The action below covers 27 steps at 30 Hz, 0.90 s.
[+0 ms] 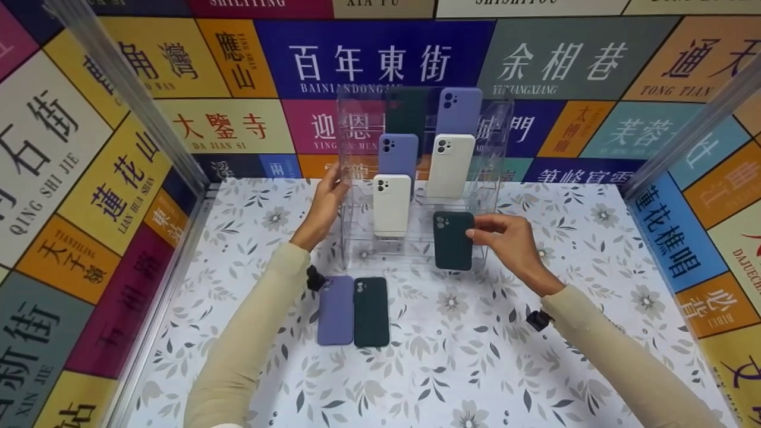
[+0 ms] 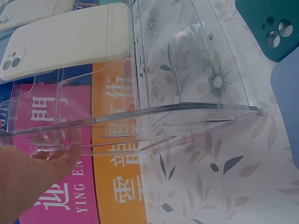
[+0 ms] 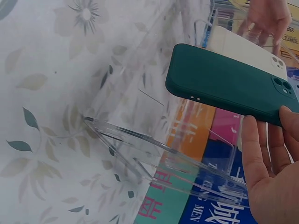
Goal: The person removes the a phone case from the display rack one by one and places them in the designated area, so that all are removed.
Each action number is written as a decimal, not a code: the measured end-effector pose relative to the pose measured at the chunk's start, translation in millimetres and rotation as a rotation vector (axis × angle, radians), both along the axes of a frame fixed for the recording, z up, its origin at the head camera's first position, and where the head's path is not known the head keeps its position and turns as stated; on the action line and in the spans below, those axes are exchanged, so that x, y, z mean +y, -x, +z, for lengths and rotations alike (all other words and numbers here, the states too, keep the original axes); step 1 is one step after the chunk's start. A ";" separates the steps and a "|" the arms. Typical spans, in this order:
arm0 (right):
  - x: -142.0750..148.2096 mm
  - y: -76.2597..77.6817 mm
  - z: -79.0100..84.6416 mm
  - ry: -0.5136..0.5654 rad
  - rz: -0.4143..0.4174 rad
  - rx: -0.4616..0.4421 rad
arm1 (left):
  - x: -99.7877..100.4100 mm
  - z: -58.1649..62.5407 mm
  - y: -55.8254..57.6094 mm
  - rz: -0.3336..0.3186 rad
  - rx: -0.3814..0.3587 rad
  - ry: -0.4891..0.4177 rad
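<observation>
Right hand (image 1: 511, 238) holds the dark green, matte, rounded-rectangle phone case (image 1: 453, 241) by its right edge: thumb on the near face, fingers curved at the edge, no wide gap. Case sits just left of that hand, off the desk (image 1: 505, 345), at the front right of the clear plastic tiered stand (image 2: 177, 107).

Key relation: case vs the right end of the lowest tier. Long axis runs close to upright, camera cutout end up, back toward the person. In the head view it lines up below the white rounded phone case (image 1: 452, 166) in the right column, and right of the cream-white phone case (image 1: 391, 205) on the lowest tier. Can't tell if its bottom edge touches the stand.

Left hand (image 1: 321, 208) is at the stand's left side panel, fingers partly bent against it. Can't tell whether it grips or only touches. It's across the stand from the held case; right hand is clearly nearer.

2 more lie flat on the desk, side by side, front left of the stand: purple phone case (image 1: 336, 315) on the left, blackish-green phone case (image 1: 371, 312) on the right. Left forearm is nearer to those.
</observation>
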State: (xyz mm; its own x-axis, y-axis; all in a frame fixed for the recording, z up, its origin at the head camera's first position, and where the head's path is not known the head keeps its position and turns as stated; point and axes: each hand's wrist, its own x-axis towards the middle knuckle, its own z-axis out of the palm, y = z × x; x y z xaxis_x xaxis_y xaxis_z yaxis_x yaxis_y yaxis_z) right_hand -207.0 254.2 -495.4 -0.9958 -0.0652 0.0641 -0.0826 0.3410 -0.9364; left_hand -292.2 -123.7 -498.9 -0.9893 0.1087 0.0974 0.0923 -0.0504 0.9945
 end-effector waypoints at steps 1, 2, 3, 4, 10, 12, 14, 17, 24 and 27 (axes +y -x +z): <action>-0.5 -0.5 -2.7 0.000 0.007 -0.007 | -0.3 0.0 -0.2 -0.001 0.001 0.004; -1.2 -1.1 -5.2 0.000 0.013 -0.015 | -0.5 -0.1 -0.3 -0.003 0.001 0.006; -2.1 -1.8 -7.6 0.004 0.020 -0.021 | -0.8 -0.2 -0.5 -0.006 0.001 0.009; -3.0 -2.5 -10.1 0.004 0.026 -0.028 | -0.9 -0.1 -0.7 -0.008 0.004 0.008; -8.9 -5.8 -23.1 0.005 0.045 -0.048 | -0.3 -0.5 -0.2 -0.010 0.015 0.000; -10.8 -7.1 -25.5 0.014 0.048 -0.048 | 0.3 -0.7 0.1 -0.012 0.014 -0.001; -12.7 -7.9 -27.7 0.021 0.053 -0.043 | 0.5 -0.6 0.1 -0.011 0.008 -0.001; -15.0 -9.1 -30.7 0.031 0.053 -0.037 | 0.7 -0.2 0.4 -0.010 0.004 0.001; -18.8 -12.5 -39.0 0.038 0.067 -0.066 | -0.1 0.3 -0.3 -0.010 0.001 0.022; -20.2 -14.0 -44.3 0.031 0.071 -0.078 | -0.9 -0.4 -0.7 -0.006 -0.001 0.027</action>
State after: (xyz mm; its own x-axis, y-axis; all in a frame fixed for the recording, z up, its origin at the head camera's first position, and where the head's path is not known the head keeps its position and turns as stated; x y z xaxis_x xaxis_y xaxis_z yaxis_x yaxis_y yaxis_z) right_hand -193.0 233.9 -539.7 -0.9908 -0.1349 -0.0105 -0.0318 0.3074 -0.9511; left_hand -291.4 -124.6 -499.3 -0.9886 0.1175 0.0937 0.0915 -0.0236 0.9955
